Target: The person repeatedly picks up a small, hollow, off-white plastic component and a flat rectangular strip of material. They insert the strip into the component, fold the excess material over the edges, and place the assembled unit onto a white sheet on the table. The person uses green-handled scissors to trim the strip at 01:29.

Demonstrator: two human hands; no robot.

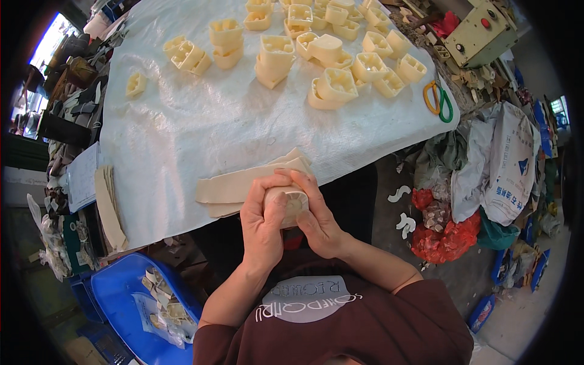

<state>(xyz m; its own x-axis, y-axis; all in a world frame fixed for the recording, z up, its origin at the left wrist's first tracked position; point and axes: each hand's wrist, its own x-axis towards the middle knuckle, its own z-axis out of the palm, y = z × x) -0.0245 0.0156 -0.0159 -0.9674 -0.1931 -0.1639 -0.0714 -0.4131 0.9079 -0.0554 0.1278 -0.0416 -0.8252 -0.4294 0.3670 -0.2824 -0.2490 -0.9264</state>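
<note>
Close to my body at the table's near edge, a chunky cream block (296, 205) that looks like a shoe heel is held between both palms. My left hand (261, 213) wraps its left side, with the thumb lying along its front. My right hand (320, 220) closes round the other side, and its fingers meet the left ones over the top. Right behind my hands lie several flat cream strips (228, 186), partly hidden by my fingers. Farther back stand many pale yellow hollow blocks (275, 53) of similar shape, some stacked.
White sheeting (176, 134) covers the table. Scissors (439, 102) with one orange and one green handle lie at its right edge. More strips (109, 207) hang at the left corner. A blue bin (115, 292) with scraps stands lower left; red bags (447, 240) and white sacks (505, 164) sit right.
</note>
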